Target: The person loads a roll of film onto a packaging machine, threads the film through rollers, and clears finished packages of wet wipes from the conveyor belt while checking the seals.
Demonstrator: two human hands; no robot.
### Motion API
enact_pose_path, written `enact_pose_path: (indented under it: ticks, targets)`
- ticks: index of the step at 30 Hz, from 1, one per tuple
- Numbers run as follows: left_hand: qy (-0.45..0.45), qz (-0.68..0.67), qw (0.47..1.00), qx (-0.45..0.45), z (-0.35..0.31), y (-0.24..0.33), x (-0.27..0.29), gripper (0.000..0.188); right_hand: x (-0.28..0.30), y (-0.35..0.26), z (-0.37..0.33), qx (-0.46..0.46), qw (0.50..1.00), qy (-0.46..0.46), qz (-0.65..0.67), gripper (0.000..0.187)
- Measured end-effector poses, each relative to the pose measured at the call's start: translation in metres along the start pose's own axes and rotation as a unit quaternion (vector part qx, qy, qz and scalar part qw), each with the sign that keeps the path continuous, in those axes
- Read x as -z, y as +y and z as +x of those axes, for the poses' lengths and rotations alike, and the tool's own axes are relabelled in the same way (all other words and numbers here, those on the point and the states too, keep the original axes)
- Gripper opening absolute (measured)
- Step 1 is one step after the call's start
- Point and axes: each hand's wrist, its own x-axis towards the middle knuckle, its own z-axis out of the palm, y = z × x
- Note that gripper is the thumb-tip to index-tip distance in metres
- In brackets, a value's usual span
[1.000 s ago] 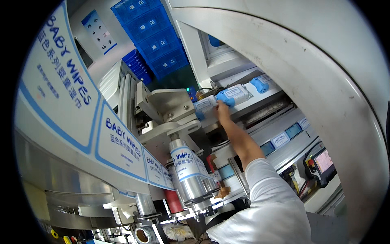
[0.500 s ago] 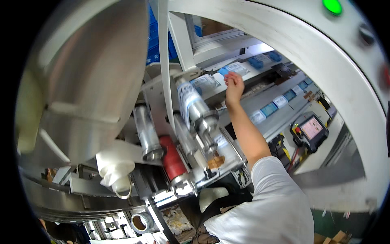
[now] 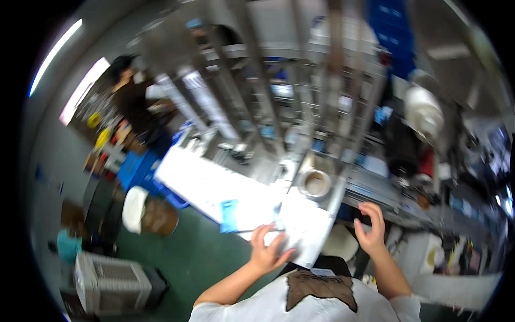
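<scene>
My left hand [image 3: 266, 251] is at the near edge of a brightly lit white table [image 3: 204, 185], its fingers spread and nothing held. Just beyond those fingertips lies a flat blue packet [image 3: 229, 216] at the table's edge; motion blurs its details. Off to the right, my right hand [image 3: 371, 229] is in the air with fingers curved and apart, holding nothing. Between and beyond the hands, a roll of tape [image 3: 315, 183] rests on the table.
Blurred metal bars [image 3: 257, 70] of a machine stand beyond the table. Right of them hang a white bottle-shaped part [image 3: 424, 114] and a black roller [image 3: 401, 145]. Another person [image 3: 134, 102] stands at far left, near a blue crate [image 3: 138, 169] and a brown bin [image 3: 160, 216].
The view has swung left, from the conveyor with blue packets to the white table. My right hand has left the conveyor, and my left hand has come into sight.
</scene>
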Motion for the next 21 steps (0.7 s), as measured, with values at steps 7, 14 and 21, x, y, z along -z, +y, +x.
enact_pose_path:
  ticks: [7,14,21]
  targets:
    - [-0.045,0.083,0.989,0.112,0.005,-0.061,0.038,0.088,-0.076,-0.019,0.003,-0.036,0.959,-0.256,-0.118,0.1]
    - [-0.189,-0.015,0.968,0.162,0.011,-0.132,0.068,0.115,-0.116,-0.022,0.013,-0.034,0.938,-0.293,-0.183,0.116]
    - [-0.129,-0.081,0.969,0.196,-0.004,-0.13,0.049,0.107,-0.115,-0.019,-0.006,-0.05,0.943,-0.29,-0.159,0.109]
